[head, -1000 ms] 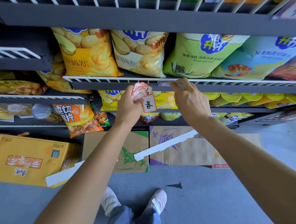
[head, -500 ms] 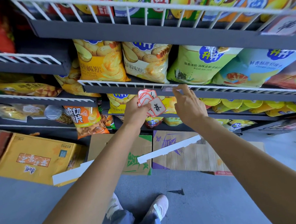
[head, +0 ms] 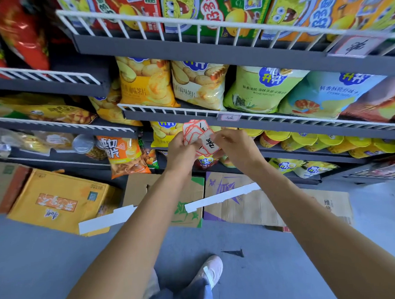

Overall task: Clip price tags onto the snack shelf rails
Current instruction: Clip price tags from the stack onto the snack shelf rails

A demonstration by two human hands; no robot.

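My left hand holds a fanned stack of red-bordered white price tags just below the middle shelf rail. My right hand pinches the front tag, which has black handwriting on it. One small tag sits clipped on the white wire rail above my hands, under the chip bags. Another handwritten tag hangs on the upper shelf rail at the right.
Chip bags fill the shelves, and yellow cups line the lower shelf. Cardboard boxes and white strips lie on the grey floor under the shelving. My shoe shows below.
My right hand left the tag on the rail and came down to the stack in my left hand. The view tilted upward, showing the top shelf.
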